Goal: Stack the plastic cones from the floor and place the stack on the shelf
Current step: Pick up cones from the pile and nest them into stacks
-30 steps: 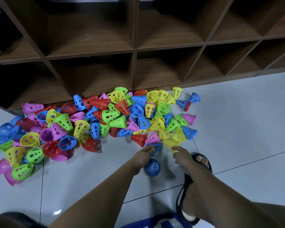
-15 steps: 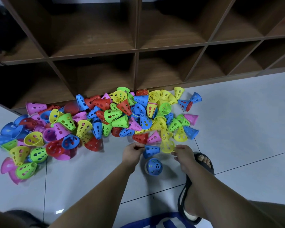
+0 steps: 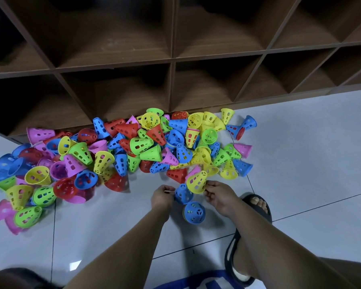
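Left hand (image 3: 162, 197) pinched blue cone (image 3: 183, 194), right hand (image 3: 219, 197) pinched yellow cone (image 3: 196, 182), near edge of pile (image 3: 138, 147) on floor (image 3: 300, 163), by shelf (image 3: 171, 59). Judged light, stiff, holed plastic, not fragile; best held at wide rim, tips nest easily

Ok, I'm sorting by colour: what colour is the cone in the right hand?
The cone is yellow, seen in the head view.
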